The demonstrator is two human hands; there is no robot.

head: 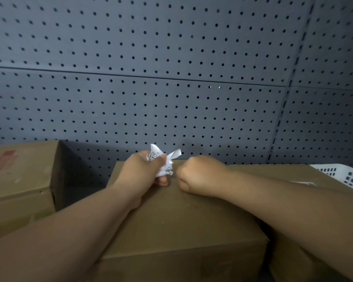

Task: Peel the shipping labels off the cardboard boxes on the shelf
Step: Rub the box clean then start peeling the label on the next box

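The left hand [143, 174] gripped a crumpled label [164, 159]; the right hand [198, 176] lay clenched on the box [171, 224]. Such thin paper likely tore easily, so was best lifted by a corner.

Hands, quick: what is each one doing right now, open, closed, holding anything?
Left hand: closed around a crumpled white label.
Right hand: closed in a fist on the cardboard box; nothing visible in it.

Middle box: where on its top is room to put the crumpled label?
Bare: the middle box top between the forearms, toward its near edge; also the left box top. Crowded: the far end, with left hand, crumpled label and right hand.
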